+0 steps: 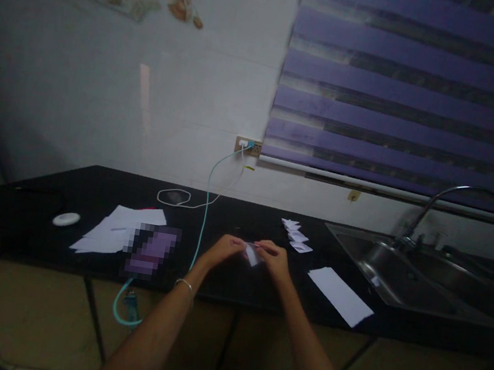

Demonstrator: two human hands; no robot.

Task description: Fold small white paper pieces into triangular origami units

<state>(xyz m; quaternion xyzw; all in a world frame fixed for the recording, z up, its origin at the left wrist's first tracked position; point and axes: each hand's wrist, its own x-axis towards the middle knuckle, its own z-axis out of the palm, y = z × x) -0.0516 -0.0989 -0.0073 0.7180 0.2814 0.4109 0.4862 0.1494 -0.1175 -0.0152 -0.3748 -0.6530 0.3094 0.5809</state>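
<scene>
Pinching a small white piece of folded paper [252, 253] from both sides, your left hand [225, 249] and your right hand [275, 259] meet just above the glossy black bench [236, 280]. Each hand grips one end with its fingertips, so the paper sits between them, near the middle of the bench's front edge. A thin silver bracelet [186, 283] rings your left wrist.

To the left of your hands a loose stack of white paper sheets [121, 227] lies flat. A blurred purple object [152, 251] rests at its right edge, and a small white oval disc [66, 219] lies just beyond its left. A teal cable [202, 221] runs from the wall socket [248, 145] down across the bench, passes near your left hand and hangs over the front edge. A thin white cable [174, 196] forms a loop near the back wall.

To the right, a cluster of small folded white paper pieces [296, 235] lies behind your right hand. A white rectangular paper strip [339, 295] lies near the front edge, between that hand and the stainless steel sink [384, 266]. A curved chrome tap [462, 191] stands behind the sink. Purple striped blinds [416, 93] hang above it, and pale glossy wall tiles [102, 93] cover the rest of the wall. The room is dim.
</scene>
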